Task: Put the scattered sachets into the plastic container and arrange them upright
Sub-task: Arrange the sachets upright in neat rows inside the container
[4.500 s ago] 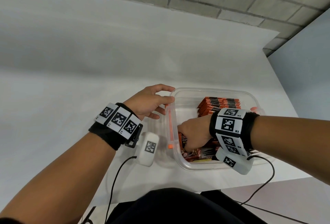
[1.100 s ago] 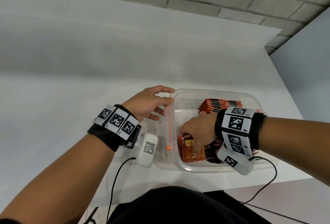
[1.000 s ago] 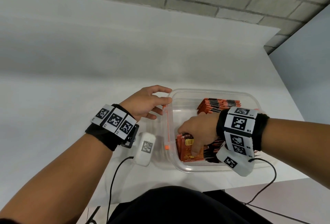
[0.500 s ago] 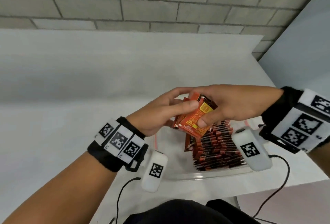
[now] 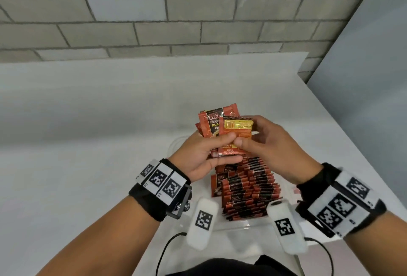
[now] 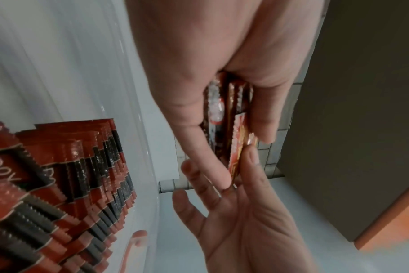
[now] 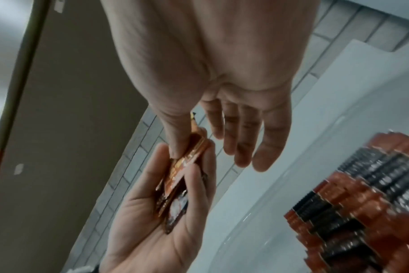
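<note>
Above the clear plastic container (image 5: 242,225) my left hand (image 5: 206,150) grips a small bunch of red-brown sachets (image 5: 220,121), thumb in front and fingers behind. My right hand (image 5: 269,143) pinches the front sachet (image 5: 239,131), the one with a gold label, between thumb and forefinger; its other fingers are loosely spread. A long row of upright sachets (image 5: 248,192) fills the container beneath both hands. The left wrist view shows the held sachets (image 6: 224,118) edge-on and the row (image 6: 70,175) below. In the right wrist view the pinched sachet (image 7: 189,157) lies against my left hand (image 7: 163,221).
The container stands on a white table (image 5: 88,143) near its front edge. A grey block wall (image 5: 176,22) runs behind, and the table's right edge (image 5: 352,143) drops off beside a pale panel. Cables (image 5: 167,245) hang from both wrist units by my lap.
A second ago my right hand was down inside the container on sachets and my left held its rim. Both hands have risen and now hold a bunch together above it.
</note>
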Demonstrator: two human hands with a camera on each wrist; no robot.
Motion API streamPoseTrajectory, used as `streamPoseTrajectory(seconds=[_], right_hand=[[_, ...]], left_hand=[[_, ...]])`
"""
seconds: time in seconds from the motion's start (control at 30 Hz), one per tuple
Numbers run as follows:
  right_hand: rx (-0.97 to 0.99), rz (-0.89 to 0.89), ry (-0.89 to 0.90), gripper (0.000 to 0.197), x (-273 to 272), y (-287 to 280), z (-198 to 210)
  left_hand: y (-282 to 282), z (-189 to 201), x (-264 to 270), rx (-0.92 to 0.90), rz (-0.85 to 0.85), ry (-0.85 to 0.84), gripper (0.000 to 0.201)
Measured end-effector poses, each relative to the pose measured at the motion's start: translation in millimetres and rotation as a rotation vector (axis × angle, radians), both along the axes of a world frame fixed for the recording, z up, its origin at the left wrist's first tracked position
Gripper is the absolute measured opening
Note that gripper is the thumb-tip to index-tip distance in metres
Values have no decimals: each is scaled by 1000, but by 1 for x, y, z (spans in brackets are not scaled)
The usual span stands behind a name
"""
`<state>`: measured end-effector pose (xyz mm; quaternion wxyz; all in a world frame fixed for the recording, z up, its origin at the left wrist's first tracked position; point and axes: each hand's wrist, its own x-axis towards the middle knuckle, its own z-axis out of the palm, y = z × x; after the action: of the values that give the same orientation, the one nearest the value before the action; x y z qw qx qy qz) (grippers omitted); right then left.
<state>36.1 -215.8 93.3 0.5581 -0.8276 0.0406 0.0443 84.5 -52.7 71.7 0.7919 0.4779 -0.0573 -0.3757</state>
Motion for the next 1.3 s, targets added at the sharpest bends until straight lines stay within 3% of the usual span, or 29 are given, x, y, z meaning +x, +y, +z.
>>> streamPoseTrajectory(seconds=[0.1,0.2,0.3,0.5,0.7,0.93,1.13,1.3], right_hand=[[178,-73,43,34,-3,-4,-9],[226,-194,46,22,-6,-13,-12],[240,-245,53,22,-9,-21,-13],[164,-210,54,22,-13,-18,-16],[169,-219,77,22,-14,-21,-16],[135,-145,73,23,-10,-29,-7],[151,-158,-14,24,-4,-33,8],[-103,-28,-9,25,1,-26,9]], left_hand=[[-6,0,1,-12,34,109,39],[-9,-4,4,-4,77,148,39],[-12,-10,3,44,64,57,22],[-17,-15,-4,155,13,-108,29],[-17,-13,-3,82,103,58,32],[-13,-15,-1,63,114,49,16],[-6,-14,5,229,-22,-170,21],[-9,-12,6,360,-135,-285,22]])
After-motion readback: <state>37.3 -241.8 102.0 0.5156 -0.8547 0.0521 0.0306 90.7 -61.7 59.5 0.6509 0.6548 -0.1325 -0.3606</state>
